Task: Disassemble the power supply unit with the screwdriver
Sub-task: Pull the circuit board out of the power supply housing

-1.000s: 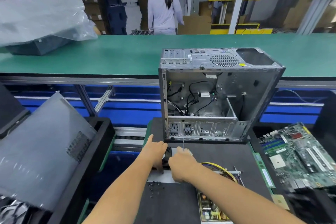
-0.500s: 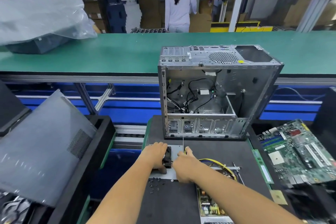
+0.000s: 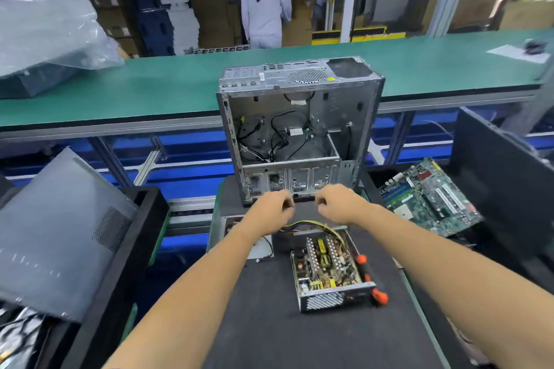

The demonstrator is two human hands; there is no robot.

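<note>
Both hands, left point(image 3: 271, 209) and right point(image 3: 340, 204), hover curled before the case point(image 3: 299, 129); blur hides any hold. PSU point(image 3: 328, 271) lies open on the mat, screwdriver point(image 3: 370, 278) touching its right side. Risk: a forearm could knock the tool off.

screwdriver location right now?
In the head view the screwdriver lies on the black mat, right of centre, against the right side of the opened power supply unit. Neither hand holds it.
</note>
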